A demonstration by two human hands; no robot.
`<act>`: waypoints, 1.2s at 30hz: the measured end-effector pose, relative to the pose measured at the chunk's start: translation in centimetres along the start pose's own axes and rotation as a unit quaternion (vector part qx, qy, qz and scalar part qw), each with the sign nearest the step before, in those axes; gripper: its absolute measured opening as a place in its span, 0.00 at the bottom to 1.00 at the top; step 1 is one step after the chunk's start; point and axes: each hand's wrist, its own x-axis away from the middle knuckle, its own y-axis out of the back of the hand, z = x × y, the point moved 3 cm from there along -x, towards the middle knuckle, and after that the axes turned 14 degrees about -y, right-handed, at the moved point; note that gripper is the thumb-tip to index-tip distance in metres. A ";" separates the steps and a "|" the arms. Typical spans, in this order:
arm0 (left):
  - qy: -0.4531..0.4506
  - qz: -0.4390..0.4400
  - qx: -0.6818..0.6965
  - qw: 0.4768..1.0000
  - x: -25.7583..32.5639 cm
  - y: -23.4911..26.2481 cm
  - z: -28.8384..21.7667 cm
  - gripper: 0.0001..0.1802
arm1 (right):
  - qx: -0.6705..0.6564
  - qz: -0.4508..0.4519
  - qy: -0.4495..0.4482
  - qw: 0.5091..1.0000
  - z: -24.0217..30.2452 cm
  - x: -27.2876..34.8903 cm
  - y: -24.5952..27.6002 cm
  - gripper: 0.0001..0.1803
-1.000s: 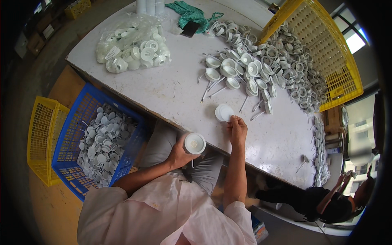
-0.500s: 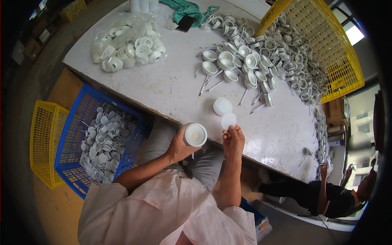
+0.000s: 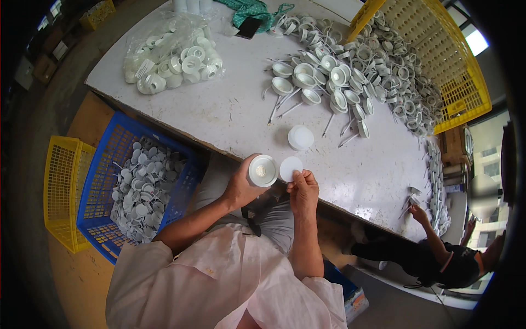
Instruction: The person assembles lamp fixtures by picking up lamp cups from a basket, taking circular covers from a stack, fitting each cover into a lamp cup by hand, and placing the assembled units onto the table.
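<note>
My left hand (image 3: 243, 185) is wrapped round a white round lamp housing (image 3: 263, 170), whose open face is turned up and shows a pale yellowish disc at its centre. Between the thumb and fingers of my right hand (image 3: 304, 191) is a thin white translucent disc (image 3: 291, 169), held just right of the housing. On the table beyond it stands a stack of similar white discs (image 3: 301, 137). Several white housings with wires (image 3: 307, 77) lie in a heap farther off.
A clear bag of white rings (image 3: 175, 63) lies at the far left of the table (image 3: 219, 118). A yellow crate (image 3: 463, 82) tips over the heap. Below left, a blue basket (image 3: 93, 203) holds wired pieces beside a yellow basket (image 3: 57, 192). A co-worker (image 3: 438, 257) reaches in at right.
My right hand has carried the disc left, away from the stack and close to the housing. The co-worker's hand has reached onto the table's right end.
</note>
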 end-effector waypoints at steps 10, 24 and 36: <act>-0.036 0.051 0.056 0.996 0.1 -0.2 2.0 0.40 | 0.172 -0.013 0.010 0.985 -1.5 0.2 -1.2 0.09; -0.005 0.026 0.030 0.999 0.6 -0.3 2.2 0.25 | 0.201 -0.003 -0.010 0.980 -2.3 0.2 -1.9 0.13; 0.004 0.037 0.023 0.999 0.5 -0.9 2.5 0.24 | 0.197 0.013 -0.025 0.980 -2.7 0.2 -1.1 0.13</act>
